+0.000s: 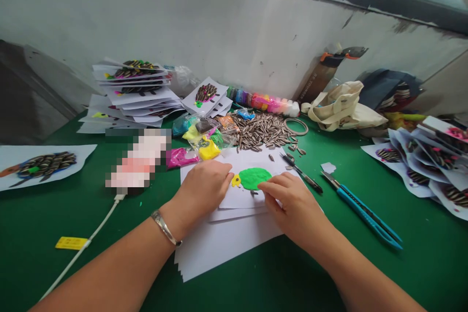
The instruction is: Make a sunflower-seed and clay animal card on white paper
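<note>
On a small sheet of white paper (237, 201) lies a flattened green clay oval (255, 178) with a yellow clay head (236, 180) at its left end and small dark leg shapes below. My left hand (206, 183) rests on the paper left of the yellow head, fingers curled closed; what is in them, if anything, is hidden. My right hand (292, 200) has its fingertips drawn together at the oval's lower right edge; anything between them is too small to make out. More white sheets (204, 253) lie underneath.
Behind the paper are striped sunflower seeds (261, 131), a roll of tape (296, 126) and bagged coloured clay (183, 157). A pen-like tool (307, 178) and blue tweezers (365, 212) lie right. Stacked seed pictures (135, 92) stand left, a white cable (87, 241) nearer.
</note>
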### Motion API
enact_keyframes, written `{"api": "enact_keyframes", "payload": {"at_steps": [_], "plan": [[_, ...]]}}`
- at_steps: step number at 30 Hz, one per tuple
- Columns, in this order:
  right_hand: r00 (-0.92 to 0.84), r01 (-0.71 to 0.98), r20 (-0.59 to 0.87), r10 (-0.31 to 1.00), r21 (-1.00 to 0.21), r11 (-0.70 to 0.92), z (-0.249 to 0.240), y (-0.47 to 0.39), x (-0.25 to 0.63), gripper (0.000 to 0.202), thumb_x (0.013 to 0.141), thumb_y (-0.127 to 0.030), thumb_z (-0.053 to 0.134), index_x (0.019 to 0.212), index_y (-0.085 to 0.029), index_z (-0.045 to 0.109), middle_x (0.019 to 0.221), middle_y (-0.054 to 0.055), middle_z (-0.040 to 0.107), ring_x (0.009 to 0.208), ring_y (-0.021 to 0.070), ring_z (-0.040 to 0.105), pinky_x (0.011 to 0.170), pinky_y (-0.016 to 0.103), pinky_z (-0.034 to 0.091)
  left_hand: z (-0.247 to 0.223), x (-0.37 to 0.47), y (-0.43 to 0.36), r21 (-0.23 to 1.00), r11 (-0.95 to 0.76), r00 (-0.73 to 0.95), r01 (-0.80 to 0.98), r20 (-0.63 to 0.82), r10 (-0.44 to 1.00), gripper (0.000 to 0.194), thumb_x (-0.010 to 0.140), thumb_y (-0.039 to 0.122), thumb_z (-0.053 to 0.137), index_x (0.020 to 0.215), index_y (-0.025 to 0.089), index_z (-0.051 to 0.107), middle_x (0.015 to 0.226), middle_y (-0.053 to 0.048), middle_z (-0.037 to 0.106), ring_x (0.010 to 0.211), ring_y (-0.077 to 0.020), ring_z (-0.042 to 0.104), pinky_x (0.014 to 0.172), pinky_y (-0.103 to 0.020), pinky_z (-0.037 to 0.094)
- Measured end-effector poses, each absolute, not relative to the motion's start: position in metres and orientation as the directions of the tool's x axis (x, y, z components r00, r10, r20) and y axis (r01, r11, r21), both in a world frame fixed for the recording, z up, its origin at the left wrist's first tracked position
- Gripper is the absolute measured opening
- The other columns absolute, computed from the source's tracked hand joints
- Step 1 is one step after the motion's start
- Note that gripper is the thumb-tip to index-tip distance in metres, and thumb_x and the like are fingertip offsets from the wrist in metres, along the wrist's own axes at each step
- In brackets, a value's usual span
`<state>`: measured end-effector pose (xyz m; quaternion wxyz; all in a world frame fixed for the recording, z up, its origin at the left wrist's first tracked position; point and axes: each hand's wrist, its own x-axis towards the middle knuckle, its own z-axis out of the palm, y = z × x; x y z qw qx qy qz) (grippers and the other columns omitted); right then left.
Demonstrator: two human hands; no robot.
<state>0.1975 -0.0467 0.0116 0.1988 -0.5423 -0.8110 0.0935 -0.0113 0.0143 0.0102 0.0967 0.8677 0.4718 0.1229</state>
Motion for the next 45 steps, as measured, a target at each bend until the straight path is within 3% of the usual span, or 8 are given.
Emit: {"api": "enact_keyframes", "payload": {"at_steps": [10,15,22,28,33,39,45], "plan": [[-0.389,0.882,0.045,0.920,-0.271,0.386,0.016,-0.053,0.190,0.023,0.083,-0.004,0.054,0.075,-0.020,0.068,0.078,0.004,0.063,0.080,0.0195,0.049,0.072,0.033,0.033,0.011,-0.010,0.014,0.276,-0.536,0.525,0.798,0.119,0.843,0.020,0.095,0.023,0.048,0.093,0.016,0.067,0.085,-0.007,0.069,0.084,-0.0246,0.064,0.073,-0.035,0.046],[-0.389,0.859,0.089,0.917,-0.325,0.396,0.018,-0.052,0.194,0.027,0.085,-0.006,0.053,0.090,-0.023,0.073,0.082,0.005,0.064,0.081,0.0197,0.049,0.075,0.034,0.034,0.010,-0.010,0.015,0.268,-0.537,0.526,0.800,0.117,0.843,0.020,0.095,0.023,0.048,0.090,0.016,0.066,0.083,-0.007,0.068,0.082,-0.0243,0.063,0.072,-0.034,0.045],[-0.409,0.877,0.028,0.912,-0.263,0.401,0.017,-0.051,0.191,0.032,0.084,-0.004,0.052,0.096,-0.025,0.073,0.084,0.006,0.062,0.084,0.0208,0.050,0.074,0.034,0.035,0.013,-0.010,0.013,0.261,-0.546,0.536,0.796,0.117,0.836,0.021,0.095,0.022,0.047,0.082,0.017,0.063,0.080,-0.007,0.066,0.079,-0.0231,0.062,0.070,-0.033,0.044],[-0.410,0.874,0.116,0.905,-0.233,0.426,0.014,-0.051,0.196,0.035,0.085,-0.006,0.051,0.107,-0.025,0.070,0.095,0.008,0.062,0.087,0.0214,0.052,0.077,0.036,0.035,0.014,-0.010,0.013,0.256,-0.546,0.535,0.797,0.120,0.837,0.021,0.095,0.022,0.047,0.079,0.018,0.061,0.079,-0.006,0.066,0.079,-0.0232,0.061,0.068,-0.032,0.043],[-0.425,0.886,0.050,0.904,-0.180,0.427,0.014,-0.048,0.196,0.038,0.082,-0.003,0.053,0.105,-0.026,0.071,0.090,0.007,0.062,0.087,0.0227,0.052,0.076,0.037,0.034,0.013,-0.011,0.013,0.270,-0.547,0.536,0.793,0.118,0.836,0.019,0.095,0.022,0.047,0.088,0.017,0.064,0.083,-0.007,0.067,0.081,-0.0238,0.062,0.072,-0.034,0.045],[-0.374,0.873,0.185,0.909,-0.262,0.412,0.017,-0.046,0.203,0.040,0.086,-0.003,0.045,0.108,-0.025,0.070,0.096,0.007,0.060,0.086,0.0196,0.051,0.075,0.034,0.033,0.015,-0.010,0.012,0.277,-0.551,0.541,0.788,0.117,0.833,0.019,0.095,0.020,0.047,0.089,0.016,0.064,0.084,-0.007,0.068,0.083,-0.0235,0.062,0.073,-0.034,0.046],[-0.440,0.875,0.069,0.895,-0.189,0.445,0.017,-0.047,0.201,0.042,0.077,0.000,0.054,0.105,-0.027,0.070,0.091,0.007,0.061,0.088,0.0220,0.048,0.077,0.036,0.031,0.014,-0.010,0.013,0.244,-0.552,0.542,0.798,0.110,0.833,0.020,0.095,0.022,0.047,0.087,0.017,0.064,0.083,-0.007,0.067,0.082,-0.0240,0.062,0.071,-0.034,0.045]]}}
